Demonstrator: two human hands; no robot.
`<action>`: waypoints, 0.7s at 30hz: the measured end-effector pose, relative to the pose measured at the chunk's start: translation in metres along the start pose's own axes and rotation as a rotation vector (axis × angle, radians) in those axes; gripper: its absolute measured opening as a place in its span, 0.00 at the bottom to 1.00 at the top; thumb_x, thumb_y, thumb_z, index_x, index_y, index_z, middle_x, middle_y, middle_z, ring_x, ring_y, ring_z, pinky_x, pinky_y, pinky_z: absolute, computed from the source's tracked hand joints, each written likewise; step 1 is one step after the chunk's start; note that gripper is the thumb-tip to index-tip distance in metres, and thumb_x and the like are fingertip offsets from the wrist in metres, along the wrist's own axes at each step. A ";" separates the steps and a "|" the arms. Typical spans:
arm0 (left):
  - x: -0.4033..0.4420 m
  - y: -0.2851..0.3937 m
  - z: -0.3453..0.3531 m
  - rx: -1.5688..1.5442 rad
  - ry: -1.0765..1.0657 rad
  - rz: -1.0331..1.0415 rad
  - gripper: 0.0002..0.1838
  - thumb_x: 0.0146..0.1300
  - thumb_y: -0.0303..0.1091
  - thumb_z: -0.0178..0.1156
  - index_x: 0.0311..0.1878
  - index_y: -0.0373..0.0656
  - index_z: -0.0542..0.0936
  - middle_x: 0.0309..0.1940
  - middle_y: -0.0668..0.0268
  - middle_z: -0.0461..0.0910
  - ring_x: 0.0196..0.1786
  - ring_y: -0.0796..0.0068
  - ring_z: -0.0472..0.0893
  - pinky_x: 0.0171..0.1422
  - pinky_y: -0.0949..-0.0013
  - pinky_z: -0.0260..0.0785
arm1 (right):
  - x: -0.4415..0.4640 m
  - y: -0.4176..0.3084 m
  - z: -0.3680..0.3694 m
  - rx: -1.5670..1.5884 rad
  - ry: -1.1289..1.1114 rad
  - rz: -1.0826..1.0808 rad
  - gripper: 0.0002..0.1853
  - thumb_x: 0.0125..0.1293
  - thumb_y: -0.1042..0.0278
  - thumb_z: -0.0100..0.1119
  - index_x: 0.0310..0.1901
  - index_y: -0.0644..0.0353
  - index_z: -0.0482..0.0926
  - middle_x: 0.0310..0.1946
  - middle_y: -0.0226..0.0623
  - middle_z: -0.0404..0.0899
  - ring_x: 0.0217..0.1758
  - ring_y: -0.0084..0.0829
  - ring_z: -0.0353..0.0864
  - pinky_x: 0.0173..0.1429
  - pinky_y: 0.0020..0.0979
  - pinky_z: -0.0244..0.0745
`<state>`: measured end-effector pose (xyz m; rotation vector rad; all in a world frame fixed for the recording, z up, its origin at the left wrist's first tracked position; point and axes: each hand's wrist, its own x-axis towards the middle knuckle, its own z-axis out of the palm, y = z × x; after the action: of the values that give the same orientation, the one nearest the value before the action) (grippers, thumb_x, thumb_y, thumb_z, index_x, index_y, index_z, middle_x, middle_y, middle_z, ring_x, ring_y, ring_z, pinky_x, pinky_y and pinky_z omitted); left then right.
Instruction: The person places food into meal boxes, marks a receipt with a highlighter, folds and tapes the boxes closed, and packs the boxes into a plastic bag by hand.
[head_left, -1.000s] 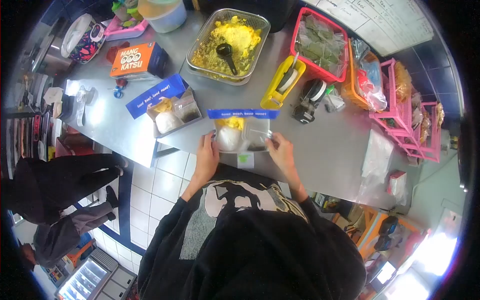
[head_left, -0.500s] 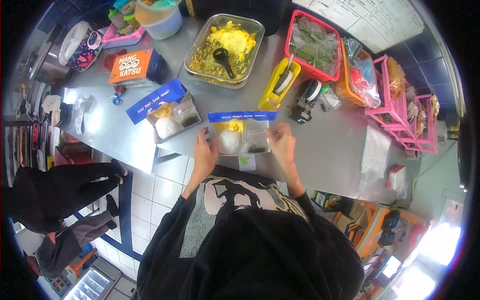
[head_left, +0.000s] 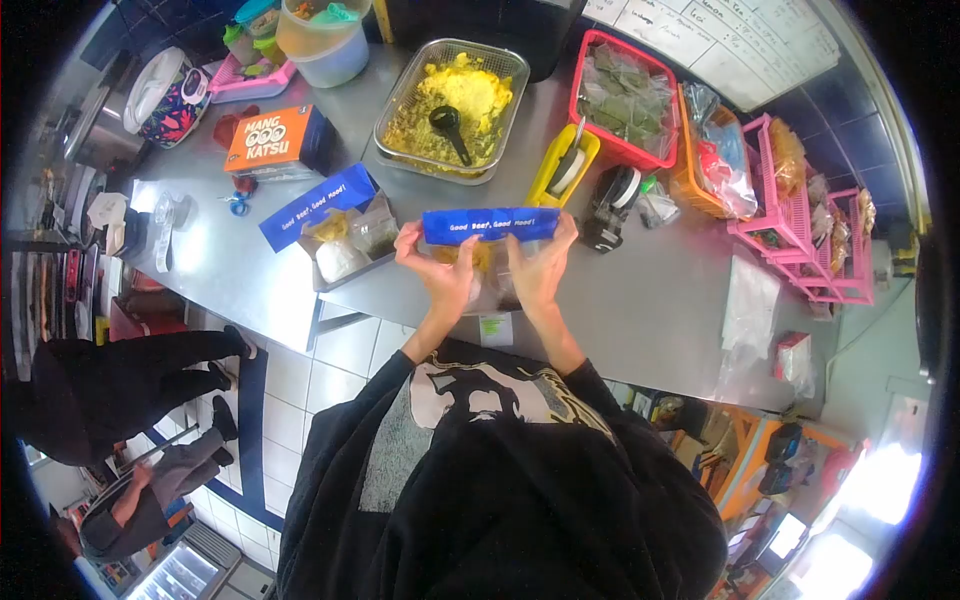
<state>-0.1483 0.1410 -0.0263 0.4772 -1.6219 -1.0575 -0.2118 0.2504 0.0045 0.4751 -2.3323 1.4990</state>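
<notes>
Left hand (head_left: 438, 272) and right hand (head_left: 540, 272) are seen with the blue lid (head_left: 490, 226) held between them.

Each end of the blue lid is gripped by one hand, with the fingers at the side and the thumb by the low edge. The open box (head_left: 489, 292) is kept under the blue lid, between the two hands, close to the near edge of the desk (head_left: 650, 300), and some yellow food (head_left: 482, 256) can be seen in it. Another box (head_left: 368, 262), with its own blue lid up, is set just beside the left hand. Past the hands, a black scoop (head_left: 452, 135) is laid on yellow food in a metal basket (head_left: 383, 122). A yellow tape holder (head_left: 546, 180) is placed near the right hand.
</notes>
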 end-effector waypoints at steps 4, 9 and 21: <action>0.005 -0.002 0.000 0.034 -0.024 0.069 0.43 0.45 0.22 0.76 0.58 0.42 0.54 0.57 0.49 0.62 0.60 0.55 0.66 0.67 0.56 0.58 | 0.003 -0.001 -0.004 -0.023 -0.028 -0.014 0.44 0.46 0.75 0.75 0.62 0.68 0.57 0.56 0.55 0.69 0.58 0.54 0.73 0.62 0.44 0.69; 0.014 -0.015 -0.004 0.136 -0.087 0.276 0.44 0.44 0.18 0.73 0.58 0.44 0.52 0.58 0.46 0.62 0.58 0.52 0.68 0.64 0.54 0.63 | 0.006 -0.013 -0.014 -0.098 -0.018 -0.102 0.39 0.50 0.79 0.68 0.64 0.66 0.59 0.56 0.55 0.73 0.55 0.53 0.77 0.58 0.43 0.73; 0.078 0.026 -0.066 -0.035 -0.682 -0.191 0.31 0.58 0.13 0.52 0.68 0.37 0.64 0.59 0.54 0.72 0.60 0.66 0.76 0.65 0.63 0.68 | 0.047 0.015 -0.073 0.246 -0.517 0.069 0.29 0.58 0.93 0.44 0.63 0.64 0.66 0.55 0.55 0.78 0.62 0.46 0.78 0.62 0.38 0.75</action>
<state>-0.1077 0.0700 0.0400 0.2580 -2.1743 -1.4959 -0.2535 0.3181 0.0414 0.9538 -2.5607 1.8883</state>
